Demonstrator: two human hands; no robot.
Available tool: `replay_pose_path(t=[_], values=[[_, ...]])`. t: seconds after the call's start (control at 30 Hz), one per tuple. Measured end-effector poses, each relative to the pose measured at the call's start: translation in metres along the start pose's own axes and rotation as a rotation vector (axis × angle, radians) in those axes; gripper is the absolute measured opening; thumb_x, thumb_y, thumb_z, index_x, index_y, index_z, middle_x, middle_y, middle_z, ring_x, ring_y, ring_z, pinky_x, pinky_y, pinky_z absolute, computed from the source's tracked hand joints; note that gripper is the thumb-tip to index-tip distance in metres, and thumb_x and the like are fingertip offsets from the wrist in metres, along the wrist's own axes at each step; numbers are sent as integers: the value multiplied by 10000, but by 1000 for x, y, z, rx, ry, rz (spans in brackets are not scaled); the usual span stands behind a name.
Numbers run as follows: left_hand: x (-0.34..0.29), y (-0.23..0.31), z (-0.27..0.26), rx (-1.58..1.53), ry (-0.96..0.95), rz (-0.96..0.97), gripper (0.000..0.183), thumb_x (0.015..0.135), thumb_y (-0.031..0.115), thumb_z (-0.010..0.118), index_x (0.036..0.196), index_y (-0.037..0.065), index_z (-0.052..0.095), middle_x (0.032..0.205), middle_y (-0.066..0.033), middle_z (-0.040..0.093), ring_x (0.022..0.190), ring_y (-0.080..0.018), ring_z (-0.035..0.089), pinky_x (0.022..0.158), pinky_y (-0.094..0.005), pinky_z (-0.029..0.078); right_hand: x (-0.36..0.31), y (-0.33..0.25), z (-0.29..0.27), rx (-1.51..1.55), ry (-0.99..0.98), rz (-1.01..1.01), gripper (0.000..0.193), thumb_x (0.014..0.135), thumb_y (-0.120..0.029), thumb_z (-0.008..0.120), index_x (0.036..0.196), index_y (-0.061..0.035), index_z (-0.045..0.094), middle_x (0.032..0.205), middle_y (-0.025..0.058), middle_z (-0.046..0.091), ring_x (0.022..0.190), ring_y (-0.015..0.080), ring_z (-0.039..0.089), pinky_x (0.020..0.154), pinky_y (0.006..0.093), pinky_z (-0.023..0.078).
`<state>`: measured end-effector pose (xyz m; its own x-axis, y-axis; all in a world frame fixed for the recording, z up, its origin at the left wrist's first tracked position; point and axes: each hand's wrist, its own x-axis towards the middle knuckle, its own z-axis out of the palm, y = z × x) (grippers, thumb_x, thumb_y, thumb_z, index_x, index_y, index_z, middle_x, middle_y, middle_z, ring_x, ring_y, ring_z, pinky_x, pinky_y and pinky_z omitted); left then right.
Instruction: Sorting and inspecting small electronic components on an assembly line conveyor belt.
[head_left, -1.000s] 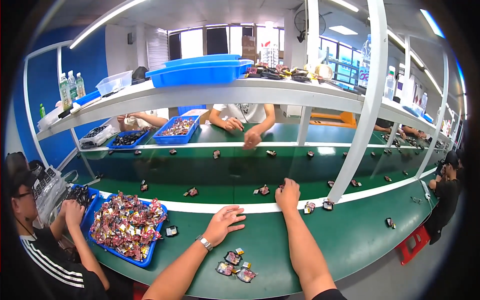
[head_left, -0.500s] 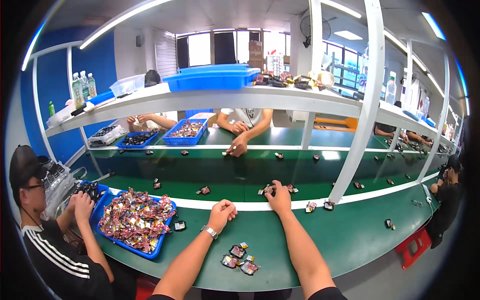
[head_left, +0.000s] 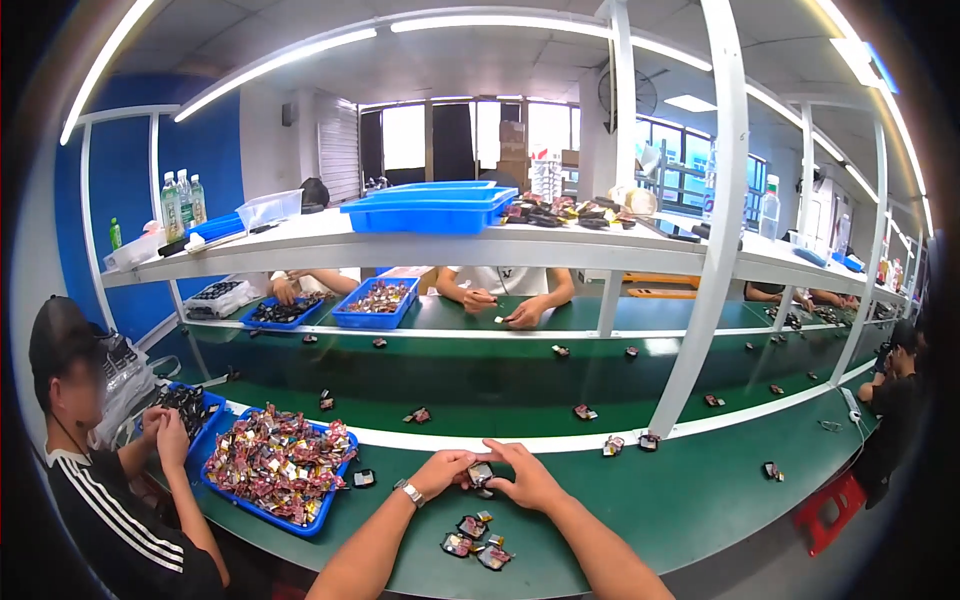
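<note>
In the head view, the left hand point(head_left: 445, 473) and the right hand point(head_left: 525, 480) are meeting over the green table point(head_left: 640, 510), and both are gripping one small black-framed piece point(head_left: 481, 474) — the left with curled fingers, the right with its thumb below and its fingers reaching across the top. The piece is sitting between the hands, toward the far edge of the table. A silver watch point(head_left: 409, 491) is circling the left wrist.

Between the forearms, nearer the table's near edge, a loose group of similar pieces point(head_left: 492, 558) is lying flat. Toward the table's left end, a blue tray point(head_left: 318, 521) is holding a heap of red, white and yellow parts, and a single piece point(head_left: 364, 479) is resting just beside its right side.

Along the far edge a white rail point(head_left: 560, 443) is running, with two more pieces point(head_left: 613, 446) lying near the foot of a white post point(head_left: 700, 300). Beyond the rail, scattered parts point(head_left: 584, 412) are lying on a dark green belt point(head_left: 500, 402). At the left, a co-worker in a black striped shirt point(head_left: 125, 520) is holding both hands together — I cannot tell what is in them.
</note>
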<state>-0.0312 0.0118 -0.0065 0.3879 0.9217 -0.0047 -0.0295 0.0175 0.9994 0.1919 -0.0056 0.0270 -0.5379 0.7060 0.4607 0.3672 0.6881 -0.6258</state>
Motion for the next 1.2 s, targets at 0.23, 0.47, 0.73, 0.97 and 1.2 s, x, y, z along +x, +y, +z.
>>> replay_pose_path(t=[0.23, 0.47, 0.73, 0.97, 1.2], values=[[-4, 17, -5, -218, -148, -112, 377, 1013, 190, 468, 1333, -5, 505, 1062, -76, 639, 916, -155, 642, 766, -283, 559, 8, -8, -2, -46, 14, -52, 603, 788, -58, 709, 1353, -135, 514, 1222, 123, 570, 1151, 318, 528, 987, 379, 447], [-3, 11, 6, -225, -117, -92, 362, 991, 94, 467, 1336, -17, 463, 1161, -128, 609, 1024, -208, 644, 909, -378, 567, 3, 7, -3, -109, 46, -74, 192, 772, -68, 722, 962, -87, 695, 1210, 75, 589, 1171, 278, 518, 977, 383, 457], [-2, 4, 19, -233, -101, -40, 307, 982, 56, 476, 1283, -3, 489, 1185, -111, 608, 1062, -204, 630, 926, -367, 555, 5, 7, 1, -147, 32, -86, 116, 766, -89, 733, 858, -78, 663, 1193, 86, 588, 1152, 289, 518, 967, 383, 458], [0, 4, 20, -227, -80, -27, 300, 971, 27, 475, 1270, 8, 495, 1181, -112, 615, 1076, -201, 626, 919, -354, 552, 7, 12, 0, -167, 0, -76, 114, 778, -101, 727, 875, -82, 670, 1158, 87, 603, 1128, 294, 532, 958, 386, 456], [1, 6, 22, -215, -56, -40, 297, 964, 11, 476, 1259, 15, 503, 1190, -115, 612, 1084, -204, 621, 931, -361, 545, 6, 11, -3, -236, 18, -117, 80, 787, -94, 699, 860, -76, 675, 1121, 82, 612, 1095, 292, 542, 937, 386, 465]])
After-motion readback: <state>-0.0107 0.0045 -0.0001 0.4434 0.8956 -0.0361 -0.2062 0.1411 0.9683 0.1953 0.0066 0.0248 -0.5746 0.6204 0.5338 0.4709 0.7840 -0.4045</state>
